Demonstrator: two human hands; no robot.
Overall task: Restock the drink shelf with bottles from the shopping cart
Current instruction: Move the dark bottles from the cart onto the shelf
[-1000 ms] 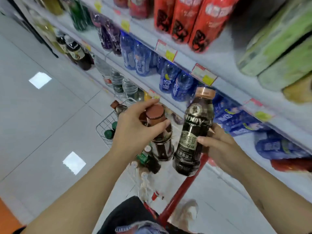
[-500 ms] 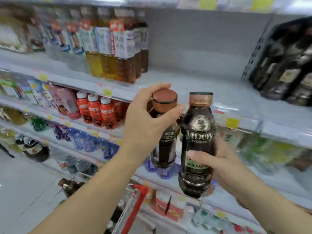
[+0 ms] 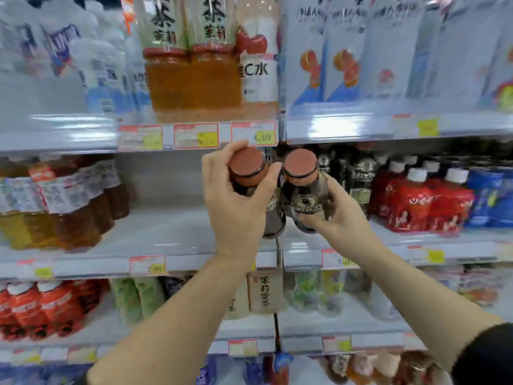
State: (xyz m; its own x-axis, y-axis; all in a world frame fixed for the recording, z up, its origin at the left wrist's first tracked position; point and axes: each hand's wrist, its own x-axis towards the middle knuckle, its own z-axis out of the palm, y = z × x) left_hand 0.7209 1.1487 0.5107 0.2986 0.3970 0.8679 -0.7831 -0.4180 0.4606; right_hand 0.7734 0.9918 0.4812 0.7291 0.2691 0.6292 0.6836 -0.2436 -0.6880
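Before shelf gap (image 3: 166, 218): hands (image 3: 236, 207) (image 3: 337, 215) gripping 2 bottles (image 3: 248, 169) (image 3: 302, 184), seemingly touching.

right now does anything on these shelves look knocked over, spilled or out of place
Nothing stands out. The left hand and right hand each hold a dark bottle with a brown cap, both caps on. The shelf behind has a bare gap; the tea bottles beside it stand upright, no spill showing.
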